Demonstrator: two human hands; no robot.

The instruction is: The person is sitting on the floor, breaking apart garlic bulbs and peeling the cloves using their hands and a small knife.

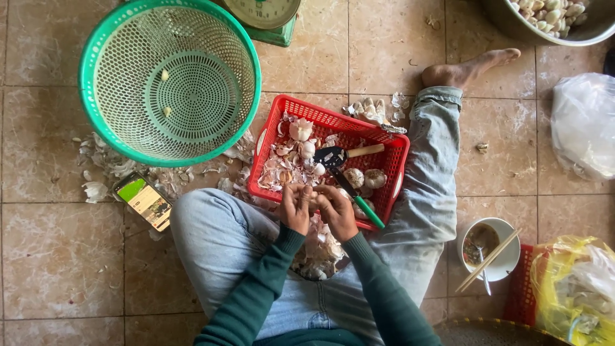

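The person is sitting on the tiled floor [57,256], and both hands are meeting over the near edge of the red basket [269,138]. The left hand [295,208] and the right hand [336,213] are pinching together on a small garlic piece [313,198]; each grip is closing narrowly around it, fingertips touching. The piece is lying between the two thumbs, so neither hand is nearer, and it is too covered to tell its long axis. A green-handled knife [359,200] is running from the right hand's fingers out toward the basket's near right corner, blade pointing away into the basket; whether the right hand is also gripping it I cannot tell. Whole garlic bulbs [364,178] are lying just beyond the hands. Peelings [320,253] are piling in the lap, partly hidden by the forearms. A green basket [170,80] is standing toward the far left.
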